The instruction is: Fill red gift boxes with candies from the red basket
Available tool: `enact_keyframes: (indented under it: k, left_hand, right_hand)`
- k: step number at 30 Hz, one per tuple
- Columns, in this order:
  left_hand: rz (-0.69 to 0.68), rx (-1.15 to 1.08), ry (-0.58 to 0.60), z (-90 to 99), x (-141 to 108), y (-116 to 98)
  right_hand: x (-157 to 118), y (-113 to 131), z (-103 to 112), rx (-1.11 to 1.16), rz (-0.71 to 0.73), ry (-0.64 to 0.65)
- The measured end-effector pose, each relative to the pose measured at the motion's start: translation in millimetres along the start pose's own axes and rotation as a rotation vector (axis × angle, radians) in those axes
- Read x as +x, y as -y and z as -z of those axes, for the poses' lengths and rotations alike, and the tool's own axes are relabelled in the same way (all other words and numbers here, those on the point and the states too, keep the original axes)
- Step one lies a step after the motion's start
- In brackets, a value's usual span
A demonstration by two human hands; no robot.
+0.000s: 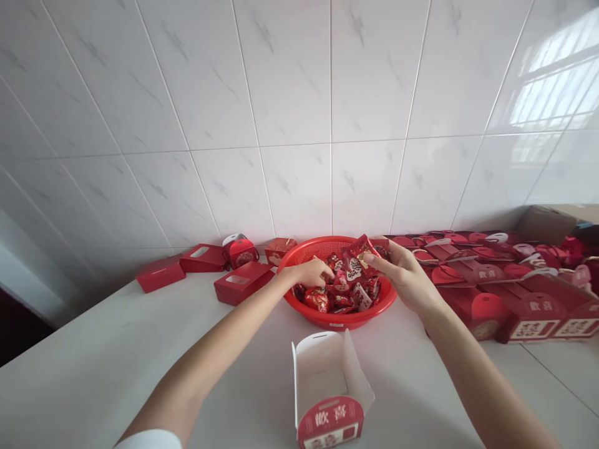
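A round red plastic basket (334, 323) on the white table holds many wrapped candies (344, 299) in red, gold and white. My left hand (314, 273) reaches into its left side, fingers curled down among the candies; what they pinch, if anything, is hidden. Over the basket's right side, my right hand (406, 274) grips red candy packets (362, 255) between thumb and fingers. In front of the basket stands an unfolded gift box (327, 380), white inside with a red printed front flap, its top open and nothing seen inside.
Red boxes (243, 282) of several shapes sit at the back left. Rows of closed red gift boxes (496, 299) fill the right side, with a brown carton (547, 218) behind them. A tiled wall (299, 125) bounds the table (116, 368) at the back.
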State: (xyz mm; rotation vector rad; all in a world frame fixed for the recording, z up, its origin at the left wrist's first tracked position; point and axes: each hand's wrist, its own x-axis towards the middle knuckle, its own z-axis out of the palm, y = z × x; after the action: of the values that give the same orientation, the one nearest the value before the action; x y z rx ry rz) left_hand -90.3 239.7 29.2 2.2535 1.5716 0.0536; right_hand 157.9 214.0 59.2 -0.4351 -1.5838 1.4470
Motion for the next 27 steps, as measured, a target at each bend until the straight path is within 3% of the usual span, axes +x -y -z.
enact_keyframes:
  k: [3, 9, 13, 20, 27]
  left_hand:
    - [0.046, 0.043, 0.072, -5.4, 24, 4]
    - [0.125, -0.058, 0.024, -14.5, 44, 19]
    - [0.101, -0.154, -0.025, -7.2, 33, 26]
    - [-0.013, -0.673, -0.335, 9.7, 1, 26]
    - [-0.089, -0.618, -0.377, 10.9, -26, 12]
  right_hand:
    - [-1, 3, 3, -0.020, 0.008, -0.010]
    - [0, 8, 8, -0.023, 0.039, -0.030]
    - [0, 11, 8, -0.055, 0.021, -0.055]
    - [0, 18, 11, -0.092, 0.033, -0.117]
    - [-2, 19, 15, -0.125, 0.036, -0.136]
